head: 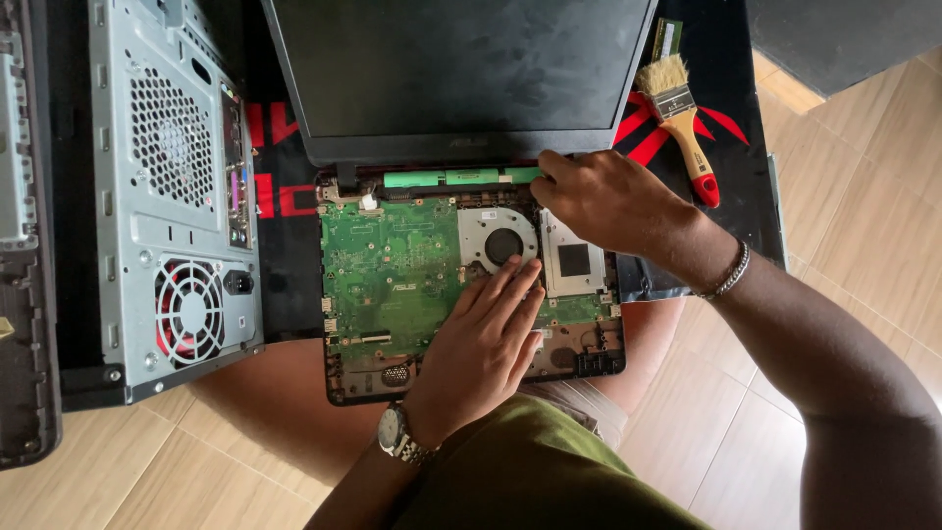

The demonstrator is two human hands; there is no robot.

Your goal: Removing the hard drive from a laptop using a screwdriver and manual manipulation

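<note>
Two hands on the opened laptop (pixel 471 294): left hand (pixel 486 339) lay flat, fingers released, steadying the board, while right hand (pixel 608 201) fingers pinched the green battery (pixel 456 178) w/ lid propped back.

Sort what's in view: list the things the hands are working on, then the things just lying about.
In hand:
- opened laptop base with green circuit board
- left hand flat beside the cooling fan
- right hand at the green battery strip by the hinge

Lying about:
- paintbrush
- desktop computer case
- black and red mat
</note>
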